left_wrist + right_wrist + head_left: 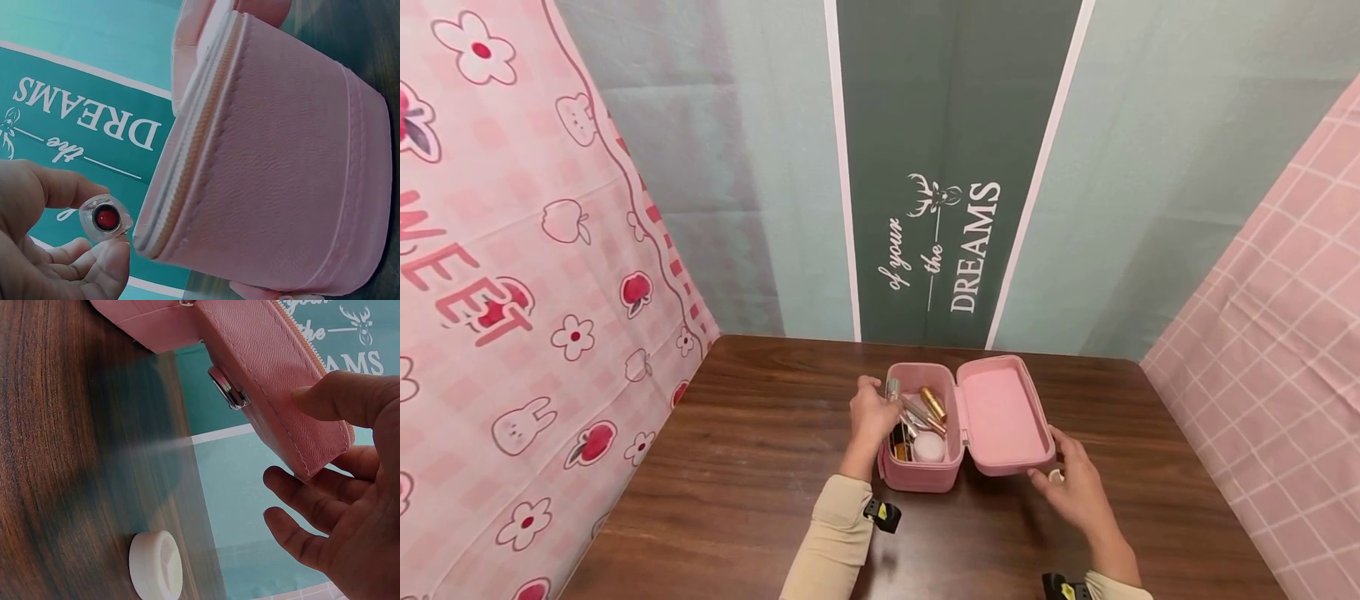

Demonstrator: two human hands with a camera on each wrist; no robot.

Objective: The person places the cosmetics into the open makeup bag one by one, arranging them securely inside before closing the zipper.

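Note:
A pink makeup case (pixel 919 477) stands on the table with its lid (pixel 1002 414) folded out to the right. My left hand (pixel 874 414), over the case's left rim, pinches a small clear cosmetic tube (pixel 103 217) between thumb and fingers; a red disc shows in its end. Inside lie a gold tube (pixel 933 403), a round pale container (pixel 928 447), a black-and-gold item (pixel 900 442) and some slim tubes. My right hand (pixel 350 475) holds the lid's outer corner, thumb on its side wall and fingers at the far side.
A small white round container (pixel 155 565) sits on the brown wooden table (pixel 760 467), close to my right hand. Printed cloths hang behind the table and on both sides, the green one (pixel 955 100) at the back.

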